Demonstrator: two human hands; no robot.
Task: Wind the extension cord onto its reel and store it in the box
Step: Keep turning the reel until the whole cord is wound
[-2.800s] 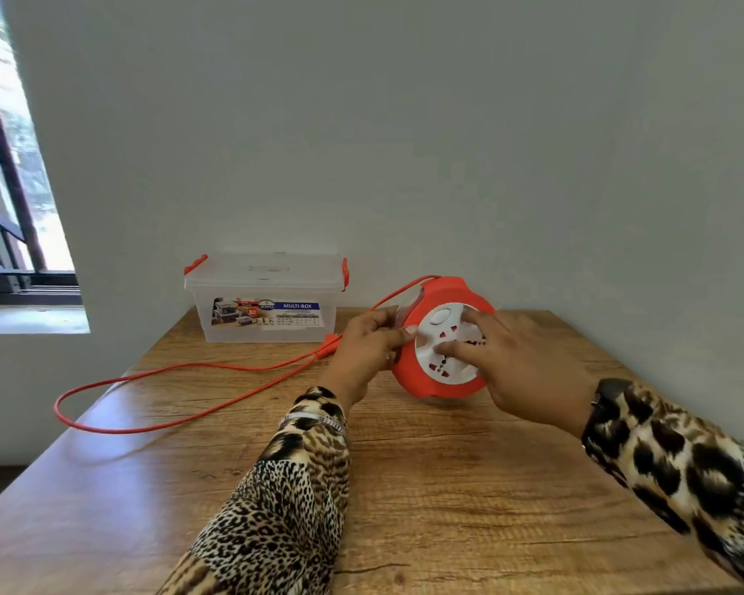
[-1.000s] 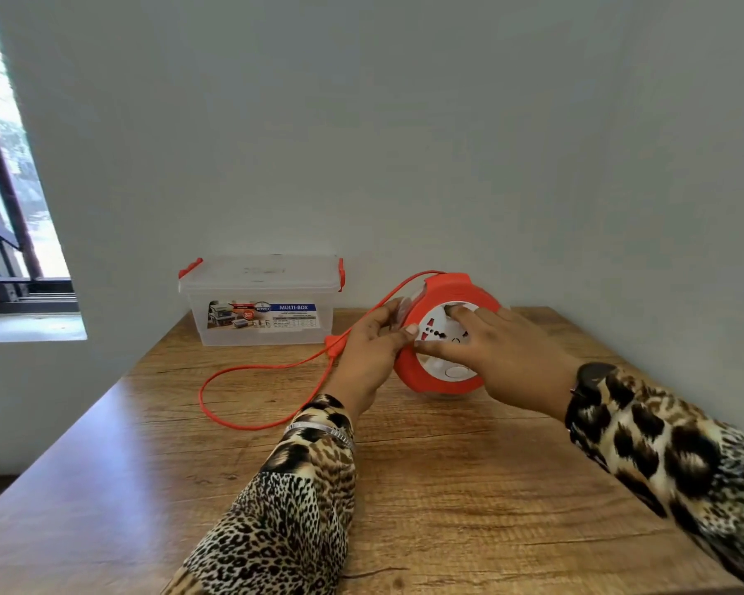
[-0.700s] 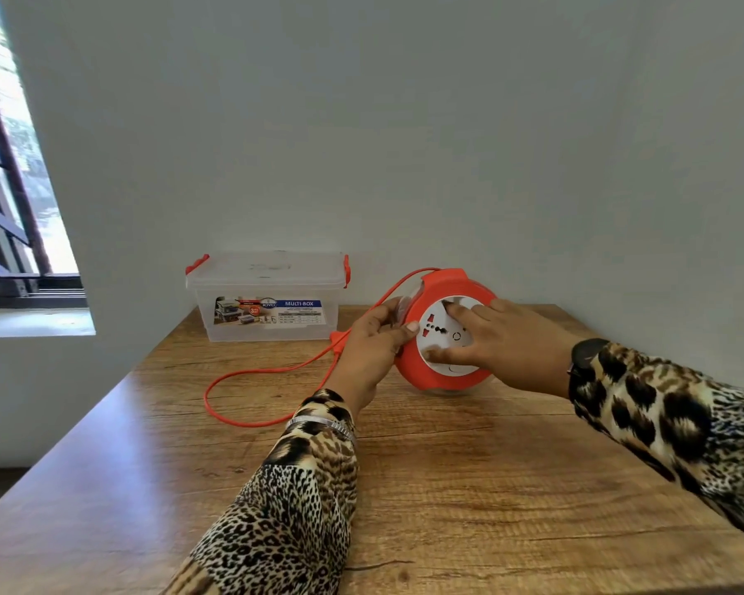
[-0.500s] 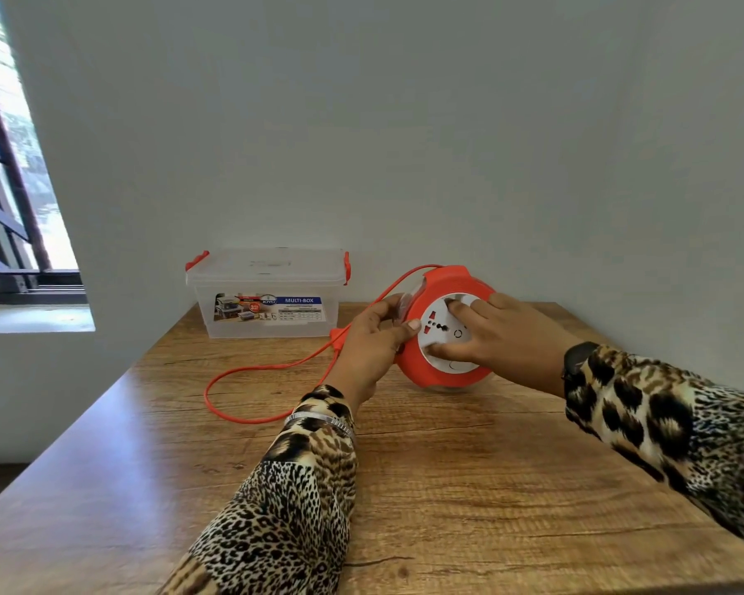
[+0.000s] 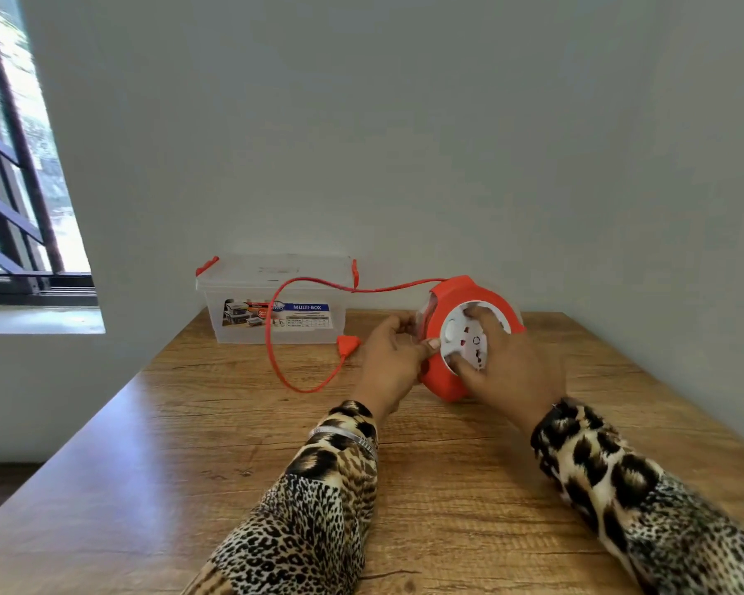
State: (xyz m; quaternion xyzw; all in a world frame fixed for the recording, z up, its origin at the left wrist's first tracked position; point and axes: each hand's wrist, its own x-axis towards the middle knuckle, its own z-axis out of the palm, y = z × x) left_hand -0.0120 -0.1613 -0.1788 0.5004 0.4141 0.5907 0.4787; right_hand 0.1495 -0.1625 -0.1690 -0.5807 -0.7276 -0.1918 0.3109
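Head view: both leopard-print forearms reach forward over the wooden bench [image 5: 447,487] to one orange reel [image 5: 445,380], which stands on edge near the back wall. The left hand [image 5: 389,358] curls its fingers round the reel's left rim, thumb on the white socket face [image 5: 469,337], while the right hand [image 5: 507,362] presses bent fingers onto that face. One orange cord [image 5: 271,337] loops from the reel's top to its plug [image 5: 347,344], lying before one lidded clear box [image 5: 276,298].

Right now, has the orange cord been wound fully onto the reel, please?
No, a loop of the orange cord with its plug lies outside the reel, in front of the box.
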